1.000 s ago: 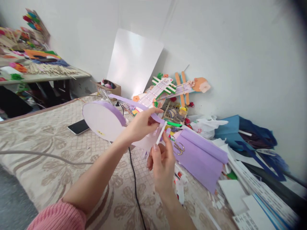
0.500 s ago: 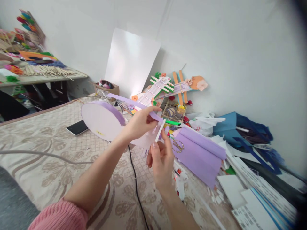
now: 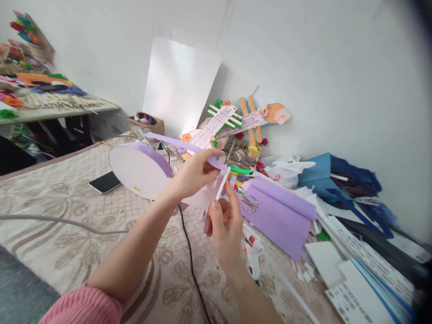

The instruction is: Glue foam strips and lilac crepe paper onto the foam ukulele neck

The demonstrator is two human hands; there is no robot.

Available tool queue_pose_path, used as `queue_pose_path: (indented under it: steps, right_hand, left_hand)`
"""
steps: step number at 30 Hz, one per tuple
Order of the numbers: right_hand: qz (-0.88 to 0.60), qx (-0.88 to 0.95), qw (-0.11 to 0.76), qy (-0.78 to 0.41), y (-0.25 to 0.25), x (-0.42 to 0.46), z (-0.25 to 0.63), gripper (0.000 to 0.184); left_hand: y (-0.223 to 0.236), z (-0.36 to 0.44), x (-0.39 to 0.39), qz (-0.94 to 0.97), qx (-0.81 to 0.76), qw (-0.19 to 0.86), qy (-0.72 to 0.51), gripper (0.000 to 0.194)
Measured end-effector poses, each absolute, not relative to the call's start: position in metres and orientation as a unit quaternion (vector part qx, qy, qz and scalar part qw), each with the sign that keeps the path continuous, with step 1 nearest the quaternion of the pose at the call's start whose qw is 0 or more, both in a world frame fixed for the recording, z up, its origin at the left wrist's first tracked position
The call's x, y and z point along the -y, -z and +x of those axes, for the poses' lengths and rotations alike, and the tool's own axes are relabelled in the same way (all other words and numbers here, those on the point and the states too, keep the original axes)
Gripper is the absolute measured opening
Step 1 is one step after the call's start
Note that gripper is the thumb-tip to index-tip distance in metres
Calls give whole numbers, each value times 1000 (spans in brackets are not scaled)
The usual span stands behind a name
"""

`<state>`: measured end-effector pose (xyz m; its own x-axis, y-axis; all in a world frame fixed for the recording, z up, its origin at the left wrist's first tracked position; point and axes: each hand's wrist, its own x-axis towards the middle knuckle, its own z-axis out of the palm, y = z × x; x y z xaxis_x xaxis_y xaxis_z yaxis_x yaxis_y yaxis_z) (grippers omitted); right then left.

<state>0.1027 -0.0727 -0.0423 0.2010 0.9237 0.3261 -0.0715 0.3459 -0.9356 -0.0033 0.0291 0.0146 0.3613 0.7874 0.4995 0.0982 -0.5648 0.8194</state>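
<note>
A white, rounded cardboard shape (image 3: 135, 168) with a lilac rim extends to the right into a narrow part between my hands. My left hand (image 3: 199, 175) pinches a long lilac paper strip (image 3: 175, 141) near this narrow end, and the strip's loose tail sticks out to the left. My right hand (image 3: 225, 220) grips the lower end of a narrow white strip (image 3: 222, 184) at the end of the shape. My fingers hide part of where the two strips meet. Just beyond them is a green pen-like thing (image 3: 241, 171).
Lilac paper (image 3: 280, 216) lies to the right with scissors (image 3: 249, 203) at its edge. A hot glue gun (image 3: 252, 256) is below it. Nearby are a black cable (image 3: 189, 243), a phone (image 3: 105, 182), white board pieces (image 3: 326, 261) and decorated guitar-like crafts (image 3: 219, 121) by the wall.
The view has shifted a little, so everything sits slightly further left. Both hands keep the same grip on the strips.
</note>
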Motion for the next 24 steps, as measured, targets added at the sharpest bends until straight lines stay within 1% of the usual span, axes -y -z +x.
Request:
queue_pose_path:
  steps: [13,20,24]
  right_hand:
    - [-420,491,650,-401,38,73,103,55]
    - [-397,424,693,-428,35,74,102,54]
    - [-392,416,703,-424,34,77,102,55]
  left_hand:
    - [-16,-5,-30,743,-298,359,-480,46]
    - [-17,-4,-29,736,-285,384,-480,42]
    - [-19,-5,-26,739,-308,364,-476,41]
